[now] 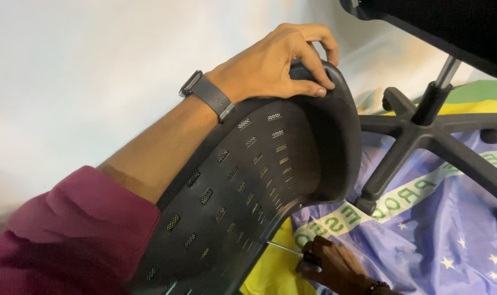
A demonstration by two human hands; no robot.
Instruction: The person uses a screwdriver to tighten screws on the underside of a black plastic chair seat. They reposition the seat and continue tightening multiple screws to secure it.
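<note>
My left hand (pixel 278 60) grips the upper rim of a black plastic chair shell (pixel 248 186) with rows of small slots, holding it tilted on its edge. A dark watch (pixel 207 94) sits on that wrist, and a maroon sleeve covers the forearm lower left. My right hand (pixel 338 267), at the bottom of the view, is closed around a screwdriver (pixel 292 251). Its metal shaft points left and meets the lower edge of the shell. A beaded bracelet shows on the right wrist.
An office chair's black star base (pixel 423 131) with castors and a gas column (pixel 442 82) stands at the right, its seat at the top right corner. A blue, yellow and green flag cloth (pixel 439 235) covers the floor. A pale wall fills the left.
</note>
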